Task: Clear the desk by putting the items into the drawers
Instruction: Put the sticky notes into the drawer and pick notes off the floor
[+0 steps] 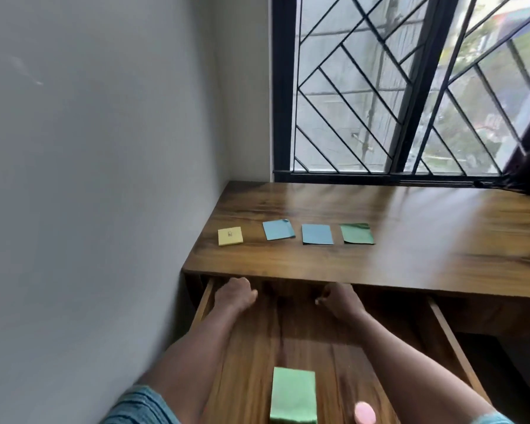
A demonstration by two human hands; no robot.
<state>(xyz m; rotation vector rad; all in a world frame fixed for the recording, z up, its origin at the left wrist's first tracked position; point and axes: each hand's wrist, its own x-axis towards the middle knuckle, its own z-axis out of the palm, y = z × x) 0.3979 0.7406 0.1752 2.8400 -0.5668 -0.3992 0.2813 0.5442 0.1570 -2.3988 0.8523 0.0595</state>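
Four flat items lie in a row on the bench, nearer its left edge than its right and set back from the front edge: a yellow note pad closest to the left edge, then a first blue sheet, a second blue sheet and a dark green sheet, each apart from its neighbour. Below the front edge, the drawer stands pulled out; a light green pad and a pink object of uncertain kind lie on its floor toward the near end. The left hand is at the drawer's far left, just under the bench's front edge, fingers curled. The right hand is at the far middle, also curled. Whether either holds anything cannot be determined. Judged step: part of the load is stowed and four items are pending. The next move calls for raising a hand over the front edge and pinching one thin sheet, probably by lifting an edge first, since flat paper offers little purchase.
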